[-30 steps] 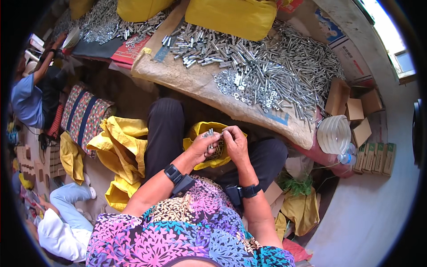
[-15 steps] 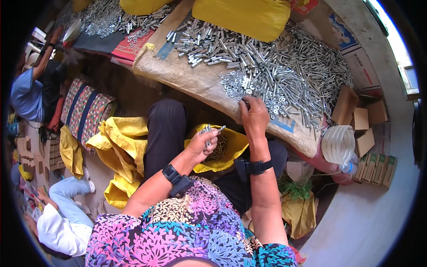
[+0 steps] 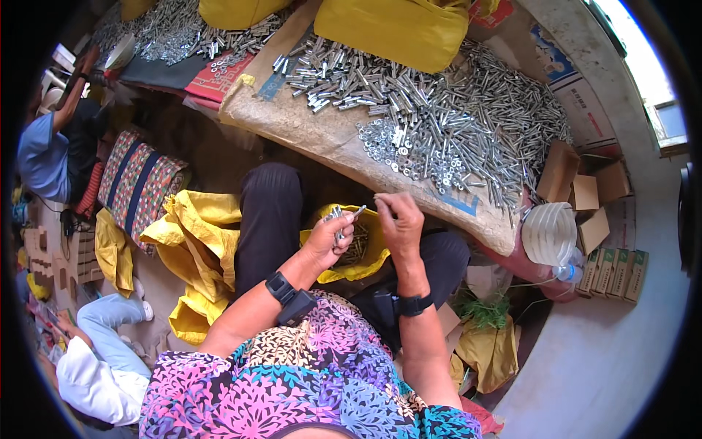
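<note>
My left hand (image 3: pixel 328 240) is closed round several silver metal bolts (image 3: pixel 337 214); one bolt pokes out toward the right. Just right of it, in front of the table's edge, my right hand (image 3: pixel 402 225) has thumb and fingertips pressed together. Anything pinched there is too small to make out. Below both hands a yellow sack (image 3: pixel 379 252) gapes between my knees, with metal pieces (image 3: pixel 357 245) inside. On the paper-covered table (image 3: pixel 292 132) lie a heap of small washers (image 3: pixel 378 142) and a broad pile of metal bolts or sleeves (image 3: pixel 468 110).
Yellow bundles (image 3: pixel 395 29) rest on the far side of the table. Open cardboard boxes (image 3: pixel 583 192), stacked white bowls (image 3: pixel 548 233) and a plastic bottle (image 3: pixel 567 274) stand at the right. Yellow sacks (image 3: pixel 194 238) and a checked cushion (image 3: pixel 139 175) lie left. Other people sit further left.
My right hand has drawn back from the washers on the table, toward me and slightly left, nearer my left hand. My left hand keeps its hold on the bolts.
</note>
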### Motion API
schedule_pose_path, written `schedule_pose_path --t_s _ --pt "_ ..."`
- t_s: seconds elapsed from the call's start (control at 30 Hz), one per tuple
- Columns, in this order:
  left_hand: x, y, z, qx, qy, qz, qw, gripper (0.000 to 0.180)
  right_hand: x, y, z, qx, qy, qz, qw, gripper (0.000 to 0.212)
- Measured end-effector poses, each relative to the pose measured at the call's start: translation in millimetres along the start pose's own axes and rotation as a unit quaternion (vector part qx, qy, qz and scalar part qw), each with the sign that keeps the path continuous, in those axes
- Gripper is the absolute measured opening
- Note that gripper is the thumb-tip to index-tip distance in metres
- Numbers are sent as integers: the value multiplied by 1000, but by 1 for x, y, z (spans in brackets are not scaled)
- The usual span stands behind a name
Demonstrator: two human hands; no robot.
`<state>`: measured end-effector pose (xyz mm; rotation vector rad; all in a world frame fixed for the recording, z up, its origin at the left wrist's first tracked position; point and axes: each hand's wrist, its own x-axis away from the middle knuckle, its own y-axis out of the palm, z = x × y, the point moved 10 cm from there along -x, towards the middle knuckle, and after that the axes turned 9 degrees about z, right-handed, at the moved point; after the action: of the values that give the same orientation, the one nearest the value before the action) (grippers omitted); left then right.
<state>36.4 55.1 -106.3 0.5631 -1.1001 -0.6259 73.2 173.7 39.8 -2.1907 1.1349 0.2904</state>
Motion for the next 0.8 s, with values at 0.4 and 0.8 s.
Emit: schedule_pose_path --t_s 0.4,0.8 --pt "4 6 1 -8 4 -3 1000 9 34 20 18 -94 117 -1 989 12" --pt "-3 3 6 52 -8 -23 998 10 -39 1 28 95 25 42 994 10"
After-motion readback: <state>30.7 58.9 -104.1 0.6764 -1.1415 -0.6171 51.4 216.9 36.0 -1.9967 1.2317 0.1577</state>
